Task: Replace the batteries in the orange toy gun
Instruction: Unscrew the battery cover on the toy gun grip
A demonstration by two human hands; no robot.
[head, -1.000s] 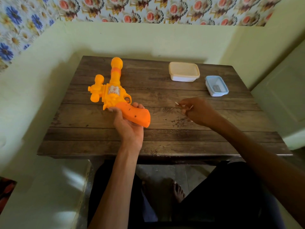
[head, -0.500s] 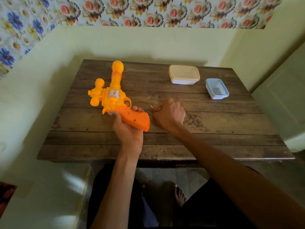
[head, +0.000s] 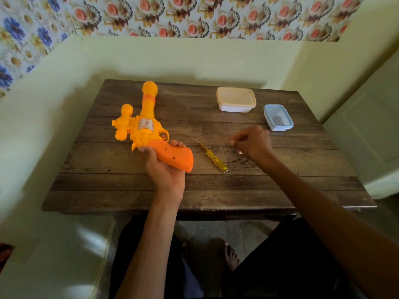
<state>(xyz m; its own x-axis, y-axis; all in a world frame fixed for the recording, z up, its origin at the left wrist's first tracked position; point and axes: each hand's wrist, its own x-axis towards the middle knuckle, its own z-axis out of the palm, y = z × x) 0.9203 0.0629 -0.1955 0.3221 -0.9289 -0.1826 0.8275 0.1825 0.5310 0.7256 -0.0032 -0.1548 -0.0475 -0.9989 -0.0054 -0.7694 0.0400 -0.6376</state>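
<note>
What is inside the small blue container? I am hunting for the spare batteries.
The blue container sits open on the wooden table; one flat grey item lies on its floor, too small to identify. No batteries are recognisable. The cream-lidded box beside it is shut, so its contents are hidden.

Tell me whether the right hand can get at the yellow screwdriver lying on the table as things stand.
Probably yes. The right hand hovers just beside the yellow screwdriver, which lies bare on the table with nothing between them; the fingers look pinched, perhaps on something small.
</note>
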